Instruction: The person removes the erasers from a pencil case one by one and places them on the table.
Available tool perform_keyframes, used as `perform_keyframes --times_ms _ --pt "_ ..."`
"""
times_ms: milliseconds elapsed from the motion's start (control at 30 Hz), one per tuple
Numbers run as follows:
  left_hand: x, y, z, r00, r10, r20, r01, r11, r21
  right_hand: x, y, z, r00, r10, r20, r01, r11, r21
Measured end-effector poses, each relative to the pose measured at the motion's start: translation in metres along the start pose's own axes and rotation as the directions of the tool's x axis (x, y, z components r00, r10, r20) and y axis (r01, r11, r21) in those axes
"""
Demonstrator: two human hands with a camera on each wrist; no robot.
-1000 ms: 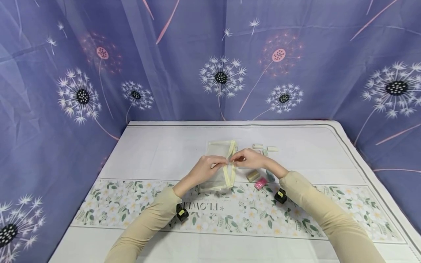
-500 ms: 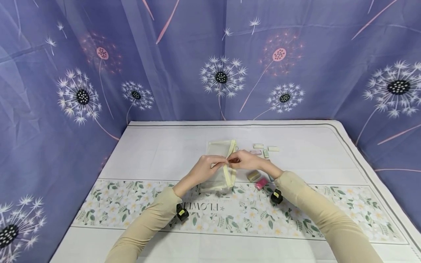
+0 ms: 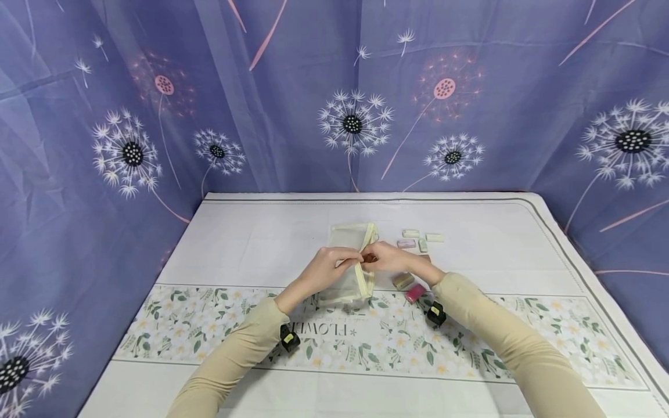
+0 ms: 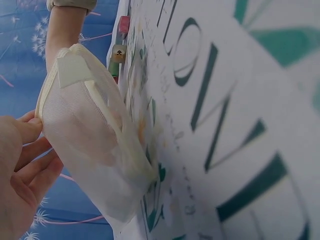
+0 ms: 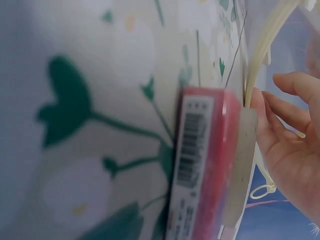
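Observation:
A translucent mesh pouch (image 3: 346, 239) with pale yellow edging lies mid-table, its mouth towards the right. My left hand (image 3: 326, 267) pinches one edge of the mouth between thumb and finger, as the left wrist view shows on the pouch (image 4: 82, 160). At the same mouth is my right hand (image 3: 389, 256), its fingertips meeting the left ones. In the right wrist view the right hand's thumb (image 5: 287, 80) stands apart from its fingers, whose tips are hidden by the pouch edging (image 5: 265, 40). Skin shows blurred through the mesh in the left wrist view.
Close under the right wrist lie a gold-coloured block (image 3: 403, 281) and a pink block (image 3: 415, 292) with a barcode label. Further back are a lilac block (image 3: 406, 244), a green block (image 3: 423, 245) and pale blocks (image 3: 434, 238). A patterned curtain (image 3: 292, 116) hangs behind.
My right hand has moved a little left and towards me, up to the left fingertips at the pouch mouth. The lilac block has come into view; a teal block is now hidden by the arm.

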State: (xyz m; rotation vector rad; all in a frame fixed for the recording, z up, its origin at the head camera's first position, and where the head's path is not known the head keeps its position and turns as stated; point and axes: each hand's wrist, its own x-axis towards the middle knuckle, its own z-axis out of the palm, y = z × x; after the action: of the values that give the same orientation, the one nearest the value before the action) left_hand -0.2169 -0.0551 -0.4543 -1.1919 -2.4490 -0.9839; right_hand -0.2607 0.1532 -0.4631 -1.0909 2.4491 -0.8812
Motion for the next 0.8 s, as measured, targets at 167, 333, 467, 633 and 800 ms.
perform_keyframes --times_ms 167,333,467,633,800 --pt "0.000 -0.001 -0.001 1.000 0.009 -0.012 -0.009 1.000 0.009 0.005 -0.002 0.003 1.000 -0.003 0.020 0.003 1.000 0.001" --pt "0.000 -0.002 -0.003 1.000 0.007 -0.004 -0.007 1.000 0.005 0.007 -0.005 0.006 0.998 0.024 0.052 -0.026 0.999 0.030" --pt "0.000 -0.002 -0.004 1.000 -0.001 -0.005 0.001 1.000 -0.001 0.009 -0.007 0.009 0.994 0.031 0.100 -0.037 0.998 0.054" --pt "-0.001 -0.001 -0.005 1.000 -0.004 -0.002 0.004 1.000 -0.002 0.012 -0.009 0.012 0.990 0.031 0.136 -0.037 0.999 0.040" --pt "0.000 0.000 -0.007 1.000 -0.005 -0.007 0.005 1.000 0.004 0.015 -0.009 0.012 0.985 0.036 0.168 -0.036 0.999 -0.001"
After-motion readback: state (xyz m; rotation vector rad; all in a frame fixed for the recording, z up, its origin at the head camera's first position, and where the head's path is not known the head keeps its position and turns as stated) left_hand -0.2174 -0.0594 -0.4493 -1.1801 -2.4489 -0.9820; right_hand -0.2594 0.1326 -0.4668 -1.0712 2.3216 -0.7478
